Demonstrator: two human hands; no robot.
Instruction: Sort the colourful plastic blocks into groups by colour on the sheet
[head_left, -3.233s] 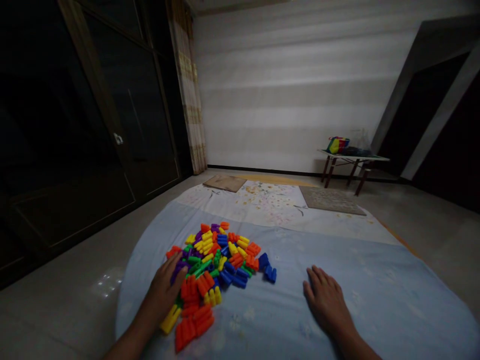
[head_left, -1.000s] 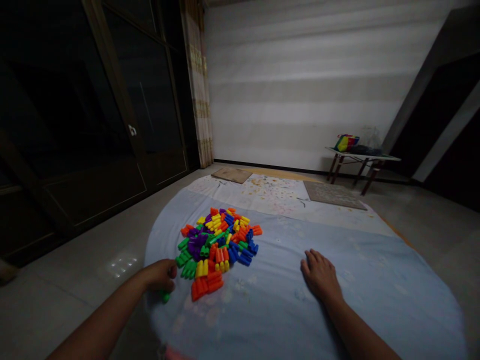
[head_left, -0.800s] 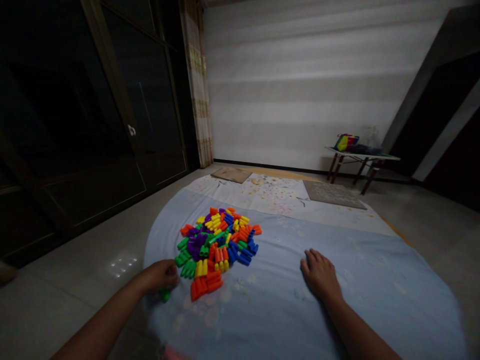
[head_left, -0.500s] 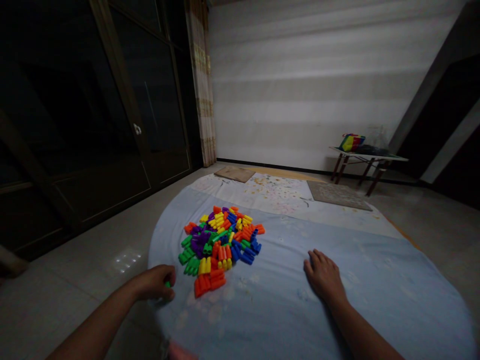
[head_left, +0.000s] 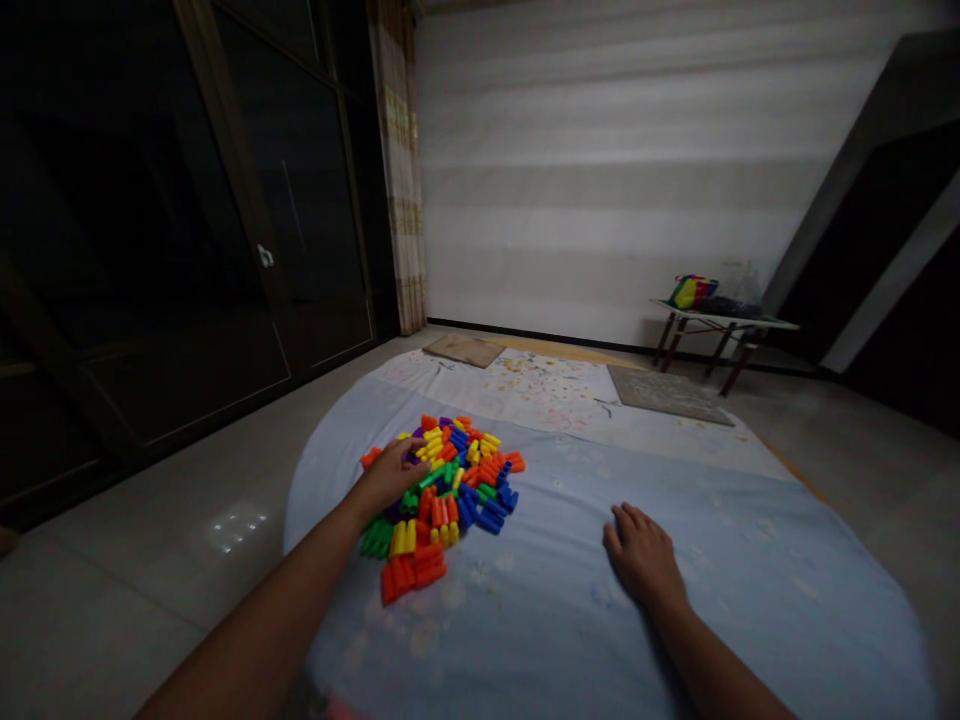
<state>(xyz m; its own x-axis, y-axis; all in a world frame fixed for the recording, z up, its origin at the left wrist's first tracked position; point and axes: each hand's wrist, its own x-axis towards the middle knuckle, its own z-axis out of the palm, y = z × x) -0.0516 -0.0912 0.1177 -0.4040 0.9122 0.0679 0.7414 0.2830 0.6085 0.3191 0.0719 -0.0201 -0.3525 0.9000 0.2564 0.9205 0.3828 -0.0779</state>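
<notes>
My left hand (head_left: 390, 474) is over the left side of a pile of colourful plastic building pieces (head_left: 448, 500). Its fingers curve down toward purple pieces, with a gap between thumb and fingers, and nothing is visibly held. The hand and forearm cover part of the pile. Short joined tubes in orange, yellow, green, blue and purple make up the heap. An orange piece (head_left: 411, 572) lies at its near edge. Resting on the light blue floral cloth (head_left: 540, 600), well right of the pile, my right hand (head_left: 645, 555) lies palm down with its fingers loosely out.
Two flat boards, a brown one (head_left: 465, 349) and a grey one (head_left: 667, 394), lie at the far edge of the covered table. Beyond stands a small folding table (head_left: 720, 320) bearing a multicoloured bag (head_left: 691, 292). Dark glass doors (head_left: 315, 220) are on the left.
My left hand has moved from the table's left edge, where a bit of green showed in its fingers, up and right onto the pile. My right hand stays on the cloth.
</notes>
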